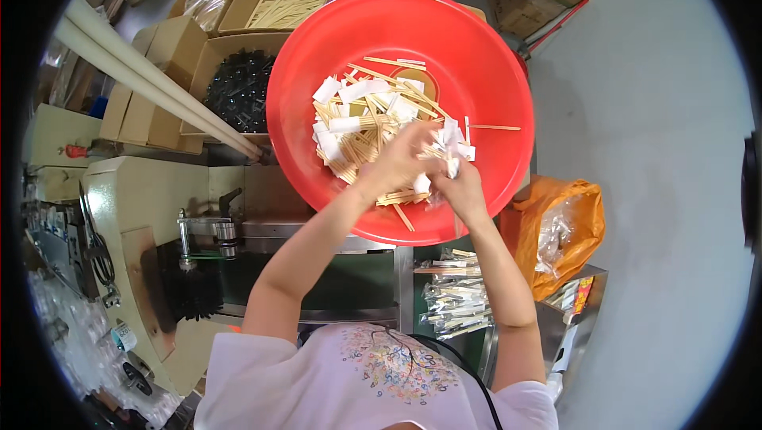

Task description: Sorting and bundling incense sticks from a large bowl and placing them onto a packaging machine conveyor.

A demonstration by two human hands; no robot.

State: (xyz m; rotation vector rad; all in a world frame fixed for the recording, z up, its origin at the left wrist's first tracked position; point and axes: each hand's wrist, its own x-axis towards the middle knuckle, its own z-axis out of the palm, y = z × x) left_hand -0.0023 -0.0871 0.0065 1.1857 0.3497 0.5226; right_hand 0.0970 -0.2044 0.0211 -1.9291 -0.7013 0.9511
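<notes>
A large red plastic basin (484, 49) holds a loose heap of wooden chopsticks (363, 144), mixed with white paper slips or napkins (365, 90) and bits of clear plastic. Over the heap my two hands meet, close together. My right hand (463, 189) is closed on a small white-and-clear plastic wrapper (452, 165). My left hand (401, 161) reaches to the same spot from the other side, its fingers curved and smeared by motion; whether they grip anything is unclear. One chopstick (496, 127) lies apart toward the basin's right wall.
Cardboard boxes with wooden sticks (287, 9) and dark small parts (240, 90) stand left of the basin. A beige machine (131, 215) is at the left. Below the basin's right side lie wrapped packets (456, 303), with an orange bag (587, 219) alongside.
</notes>
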